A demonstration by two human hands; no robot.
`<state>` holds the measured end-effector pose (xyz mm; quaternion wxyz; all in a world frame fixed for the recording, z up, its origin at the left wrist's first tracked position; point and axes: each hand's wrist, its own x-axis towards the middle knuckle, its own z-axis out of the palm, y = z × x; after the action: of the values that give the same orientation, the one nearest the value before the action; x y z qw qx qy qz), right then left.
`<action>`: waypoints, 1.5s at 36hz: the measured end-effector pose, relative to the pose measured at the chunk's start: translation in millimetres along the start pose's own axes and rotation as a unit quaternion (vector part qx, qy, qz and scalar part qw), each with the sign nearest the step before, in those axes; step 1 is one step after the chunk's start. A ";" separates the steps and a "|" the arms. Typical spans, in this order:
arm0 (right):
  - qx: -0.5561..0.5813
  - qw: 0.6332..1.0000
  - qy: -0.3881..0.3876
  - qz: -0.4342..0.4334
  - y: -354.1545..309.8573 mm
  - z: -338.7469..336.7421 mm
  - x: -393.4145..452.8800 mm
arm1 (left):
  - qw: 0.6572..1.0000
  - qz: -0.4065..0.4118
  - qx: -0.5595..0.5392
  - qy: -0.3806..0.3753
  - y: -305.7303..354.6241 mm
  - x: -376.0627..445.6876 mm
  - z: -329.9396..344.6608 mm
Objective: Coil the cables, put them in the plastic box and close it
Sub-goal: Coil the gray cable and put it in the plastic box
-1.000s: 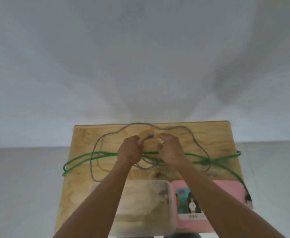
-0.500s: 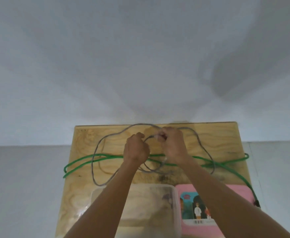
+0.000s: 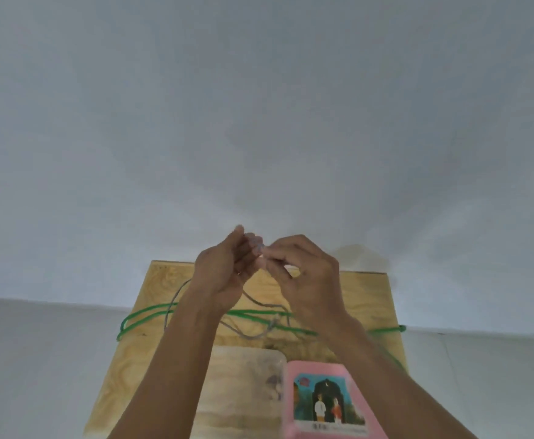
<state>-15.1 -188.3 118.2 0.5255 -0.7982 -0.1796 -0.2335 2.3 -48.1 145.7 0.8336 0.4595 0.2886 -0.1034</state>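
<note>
One seemingly empty clear box (image 3: 243, 391).

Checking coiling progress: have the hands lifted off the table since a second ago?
Yes. Both the left hand and right hand have risen with the grey cable, now past the wooden table's far edge.

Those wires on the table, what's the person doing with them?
A person is starting to coil the grey cable. Both hands are raised above the wooden table: the right hand pinches one end of it, and the left hand is cupped right beside. The green cable lies loose across the table. The clear plastic box stands open, with nothing coiled in it, its pink lid next to it.
</note>
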 end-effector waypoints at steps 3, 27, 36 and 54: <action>0.022 0.999 -0.033 0.002 -13.0 -11.6 -13.5 | 0.999 0.025 -0.028 -0.029 8.4 -22.7 6.2; 0.270 0.916 -0.213 0.206 -99.2 7.7 65.0 | 0.957 0.154 -0.022 -0.245 60.4 -130.8 23.9; 0.125 0.956 -0.173 0.201 -92.1 41.3 53.6 | 0.939 0.276 0.040 -0.202 89.4 -100.4 -2.4; 0.014 0.984 -0.090 0.153 -103.0 33.8 51.8 | 0.907 0.373 0.116 -0.160 90.7 -65.4 -3.5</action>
<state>-21.0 -115.5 213.6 0.5476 -0.8268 -0.1050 -0.0744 -12.4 -0.7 246.0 0.7873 0.6042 -0.0551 0.1096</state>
